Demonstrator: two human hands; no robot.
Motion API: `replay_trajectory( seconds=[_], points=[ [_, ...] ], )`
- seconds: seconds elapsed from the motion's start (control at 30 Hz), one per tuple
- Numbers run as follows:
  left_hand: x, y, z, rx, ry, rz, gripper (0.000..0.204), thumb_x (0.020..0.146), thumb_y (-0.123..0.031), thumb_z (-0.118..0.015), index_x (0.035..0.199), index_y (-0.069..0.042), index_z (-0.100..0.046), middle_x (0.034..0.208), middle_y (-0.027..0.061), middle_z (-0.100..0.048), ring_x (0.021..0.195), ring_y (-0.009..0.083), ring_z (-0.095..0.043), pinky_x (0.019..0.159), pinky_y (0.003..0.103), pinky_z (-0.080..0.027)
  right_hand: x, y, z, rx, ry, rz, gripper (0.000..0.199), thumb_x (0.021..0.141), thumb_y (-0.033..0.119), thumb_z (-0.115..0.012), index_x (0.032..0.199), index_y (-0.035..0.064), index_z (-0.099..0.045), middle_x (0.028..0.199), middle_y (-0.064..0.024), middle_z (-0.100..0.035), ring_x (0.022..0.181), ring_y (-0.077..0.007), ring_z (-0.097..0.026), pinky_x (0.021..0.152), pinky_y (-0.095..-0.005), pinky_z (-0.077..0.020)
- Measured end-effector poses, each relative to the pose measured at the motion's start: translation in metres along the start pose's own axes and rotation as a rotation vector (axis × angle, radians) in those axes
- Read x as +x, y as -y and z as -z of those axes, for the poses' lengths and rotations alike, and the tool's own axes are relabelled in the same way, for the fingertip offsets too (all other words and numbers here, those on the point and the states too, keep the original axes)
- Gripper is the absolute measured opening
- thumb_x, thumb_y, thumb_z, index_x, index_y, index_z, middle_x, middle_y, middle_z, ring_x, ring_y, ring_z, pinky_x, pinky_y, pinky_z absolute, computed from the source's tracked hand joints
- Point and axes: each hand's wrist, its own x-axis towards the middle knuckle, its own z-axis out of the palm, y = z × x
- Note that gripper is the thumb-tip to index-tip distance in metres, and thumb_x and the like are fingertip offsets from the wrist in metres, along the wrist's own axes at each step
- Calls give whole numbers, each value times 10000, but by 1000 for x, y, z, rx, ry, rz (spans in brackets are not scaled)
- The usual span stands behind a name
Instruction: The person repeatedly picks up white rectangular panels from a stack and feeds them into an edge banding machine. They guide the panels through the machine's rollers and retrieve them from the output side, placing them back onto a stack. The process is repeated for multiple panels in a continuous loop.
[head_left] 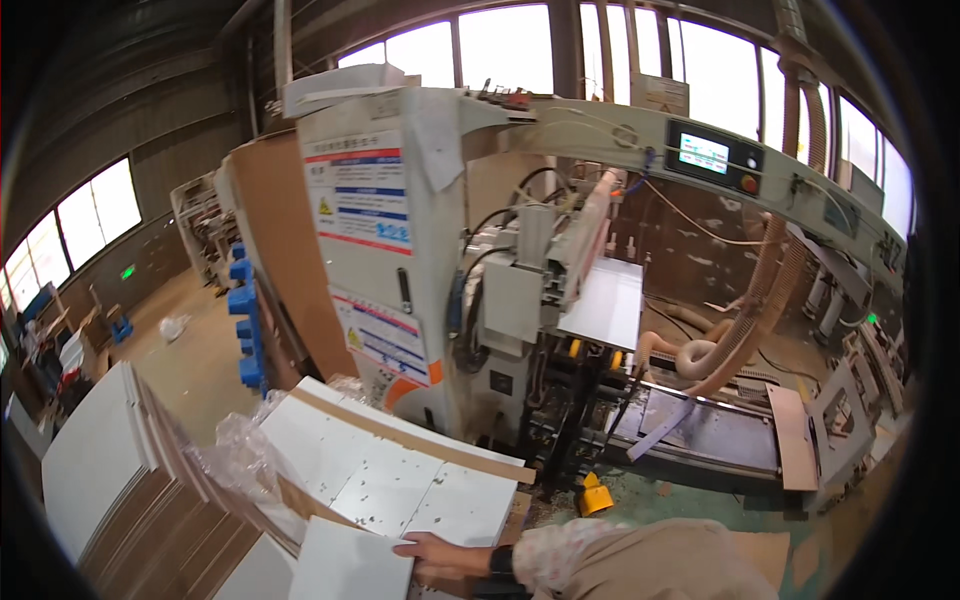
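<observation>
My right hand point(440, 553) comes in from the lower right, in a patterned cuff with a dark band at the wrist. It is closed on the right edge of a white panel point(350, 565) at the bottom of the view. Beyond that panel lie white boards point(400, 490) side by side, sprinkled with small chips. A long brown strip point(400, 432) crosses their far end. My left hand is out of view.
A tall stack of white-faced boards point(100, 440) stands at left, with clear plastic wrap point(250, 450) beside it. Ahead is a large machine point(370, 230) with a control screen point(704, 153) and a white panel point(605, 300) on it. A yellow object point(594, 494) lies on the floor.
</observation>
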Motion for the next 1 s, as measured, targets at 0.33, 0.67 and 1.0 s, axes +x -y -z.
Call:
replay_trajectory(
  seconds=[0.33,0.67,1.0],
  points=[
    [26,-86,-264,-328,269,179,548,851,-340,-519,1287,-68,-329,1162,164,-499,1042,273,-493,833,371,-446,-251,143,284,218,-375,346,208,822,163,-611,966,26,-553,872,-22,-581,848,-103,-554,702,-221,-460],
    [10,-214,-560,-260,269,138,643,837,-552,-431,1269,-78,-383,1149,135,-509,1045,276,-489,848,407,-429,-302,264,570,648,-814,912,484,930,431,-358,1204,42,-441,1126,-101,-551,1005,-242,-556,871,-381,-460],
    [99,-269,-734,107,302,-291,231,868,-201,-560,1004,-25,-494,736,42,-513,585,122,-464,470,271,-392,-219,282,618,32,-1303,877,748,870,288,-520,1357,-80,-88,1405,-239,-171,1310,-310,-178,1064,-366,-157]
  ],
)
